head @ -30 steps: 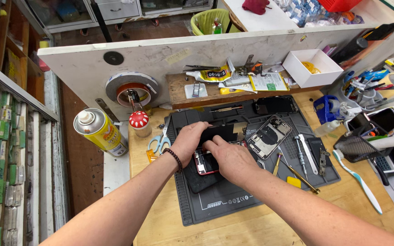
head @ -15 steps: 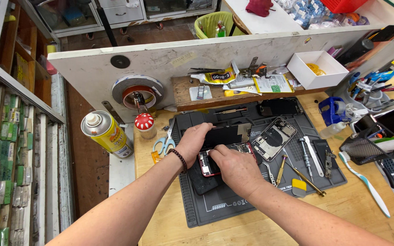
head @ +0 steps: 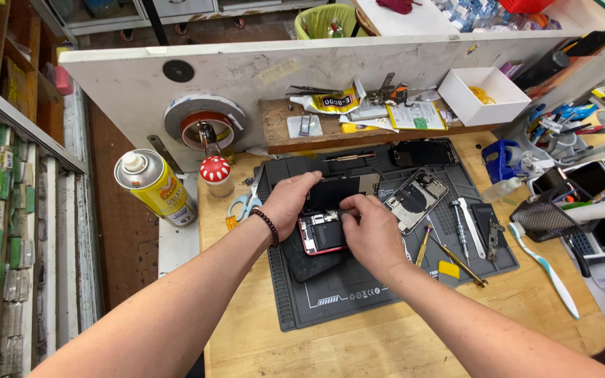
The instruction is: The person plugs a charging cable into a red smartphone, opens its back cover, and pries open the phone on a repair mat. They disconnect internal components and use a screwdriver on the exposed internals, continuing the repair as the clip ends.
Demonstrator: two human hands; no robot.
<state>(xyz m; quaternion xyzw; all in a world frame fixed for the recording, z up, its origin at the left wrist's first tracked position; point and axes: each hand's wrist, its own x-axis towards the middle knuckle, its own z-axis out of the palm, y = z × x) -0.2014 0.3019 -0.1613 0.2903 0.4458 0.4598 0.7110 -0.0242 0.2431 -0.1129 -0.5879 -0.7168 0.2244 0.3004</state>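
Two forearms are extended over a wooden bench onto a dark grey work mat (head: pixel 330 308). An opened red phone (head: pixel 320 234) is kept flat near the mat's middle, likely for steadiness. It is pinned at its top-left edge by the left hand (head: pixel 288 203), fingers curled loosely over it. The right hand (head: pixel 369 227) is bent down, fingertips pinched on something small inside; what, cannot be told. A second phone shell (head: pixel 414 199) lies just beyond, a yellow spray can (head: pixel 154 187) farther left.
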